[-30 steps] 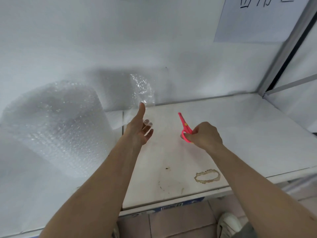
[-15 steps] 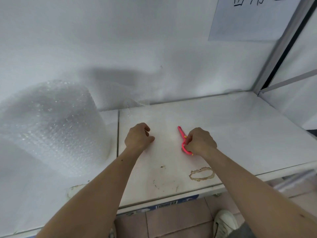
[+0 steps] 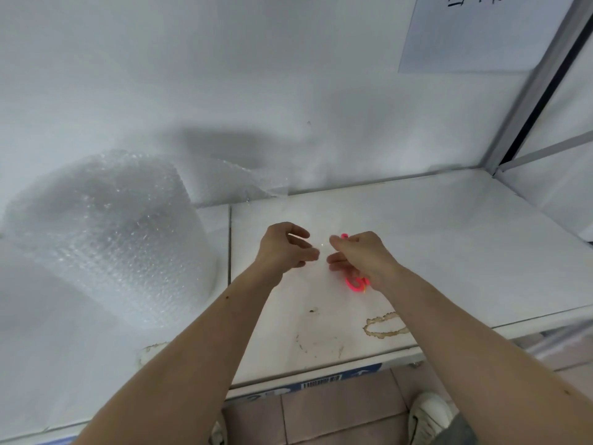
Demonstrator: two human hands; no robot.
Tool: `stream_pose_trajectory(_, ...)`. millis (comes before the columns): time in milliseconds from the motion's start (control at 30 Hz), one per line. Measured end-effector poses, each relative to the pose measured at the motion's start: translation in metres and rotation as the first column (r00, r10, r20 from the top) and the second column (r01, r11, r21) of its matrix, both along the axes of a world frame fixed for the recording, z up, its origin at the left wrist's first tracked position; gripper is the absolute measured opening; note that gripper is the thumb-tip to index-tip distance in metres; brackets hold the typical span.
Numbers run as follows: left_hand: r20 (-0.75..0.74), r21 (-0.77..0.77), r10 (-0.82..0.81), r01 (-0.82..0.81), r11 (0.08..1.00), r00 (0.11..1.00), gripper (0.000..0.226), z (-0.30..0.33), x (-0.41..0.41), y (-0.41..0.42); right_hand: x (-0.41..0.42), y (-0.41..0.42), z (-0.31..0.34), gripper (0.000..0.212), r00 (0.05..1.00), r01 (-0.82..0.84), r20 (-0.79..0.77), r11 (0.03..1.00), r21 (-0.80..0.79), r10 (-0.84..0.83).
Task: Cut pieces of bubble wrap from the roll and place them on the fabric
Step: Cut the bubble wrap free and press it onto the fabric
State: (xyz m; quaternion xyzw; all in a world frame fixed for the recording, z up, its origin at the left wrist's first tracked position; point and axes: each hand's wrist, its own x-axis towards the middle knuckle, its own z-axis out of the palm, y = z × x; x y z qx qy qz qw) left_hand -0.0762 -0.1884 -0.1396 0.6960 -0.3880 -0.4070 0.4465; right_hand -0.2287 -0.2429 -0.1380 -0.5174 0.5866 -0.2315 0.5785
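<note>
A large bubble wrap roll [image 3: 106, 239] stands at the left on white fabric [image 3: 48, 332]. Its loose clear end [image 3: 237, 184] trails right along the back wall. My left hand [image 3: 285, 248] hovers over the white table [image 3: 449, 252] with its fingers curled and slightly apart. Whether it pinches clear wrap is too faint to tell. My right hand [image 3: 359, 258] is close beside it, fingertips almost meeting, and grips pink scissors [image 3: 354, 282]. The handles poke out below the palm and the tip shows above the fingers.
White fabric also covers the back wall [image 3: 224, 75]. The table carries a brown ring stain [image 3: 385, 326] near its front edge. A metal frame post [image 3: 529, 101] rises at the right. A paper sheet [image 3: 481, 30] hangs on the wall. Tiled floor and my shoes show below.
My left hand came down from holding bubble wrap up, rested as a fist, and now has its fingers loosened. My right hand with the scissors has moved left towards it.
</note>
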Motion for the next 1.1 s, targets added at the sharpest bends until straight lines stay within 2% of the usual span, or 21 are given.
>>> stream_pose_trajectory(100, -0.077, -0.027, -0.120, 0.118, 0.993, 0.990, 0.044, 0.009, -0.002, 0.007, 0.004, 0.001, 0.005, 0.041, 0.988, 0.063, 0.135, 0.990, 0.129, -0.081)
stream_pose_trajectory(200, -0.070, -0.005, -0.186, 0.186, 0.983, 0.980, 0.045, 0.013, 0.001, 0.012, 0.003, 0.000, 0.009, 0.040, 0.953, 0.111, 0.262, 0.979, 0.174, -0.155)
stream_pose_trajectory(367, -0.098, 0.068, -0.234, 0.241, 0.968, 0.967, 0.048, 0.015, 0.008, 0.017, -0.001, 0.001, 0.009, 0.013, 0.931, 0.151, 0.333, 0.988, 0.030, -0.152)
stream_pose_trajectory(533, -0.265, 0.045, -0.218, 0.237, 0.970, 0.940, 0.032, 0.016, 0.010, 0.016, -0.004, -0.003, 0.005, 0.015, 0.961, 0.176, 0.245, 0.966, -0.188, -0.128)
stream_pose_trajectory(667, -0.397, 0.040, -0.176, 0.208, 0.977, 0.901, 0.015, 0.018, 0.010, 0.014, -0.005, -0.001, 0.007, 0.012, 0.986, 0.114, 0.157, 0.927, -0.356, -0.060)
stream_pose_trajectory(867, -0.557, 0.033, -0.046, 0.078, 0.996, 0.830, 0.011, 0.019, 0.008, 0.008, -0.007, -0.001, 0.009, 0.018, 0.998, -0.057, -0.037, 0.862, -0.503, 0.044)
stream_pose_trajectory(900, -0.583, 0.046, -0.020, 0.057, 0.997, 0.812, 0.015, 0.020, 0.007, 0.007, -0.007, -0.001, 0.010, 0.018, 0.997, -0.077, -0.060, 0.853, -0.516, 0.054)
stream_pose_trajectory(1000, -0.652, 0.095, 0.068, -0.008, 0.995, 0.755, 0.049, 0.022, 0.005, 0.006, -0.007, 0.000, 0.012, 0.019, 0.991, -0.120, -0.108, 0.837, -0.533, 0.073)
stream_pose_trajectory(1100, -0.645, 0.116, 0.101, -0.033, 0.993, 0.757, 0.078, 0.021, 0.006, 0.005, -0.006, 0.001, 0.014, 0.020, 0.985, -0.147, -0.152, 0.834, -0.531, 0.076)
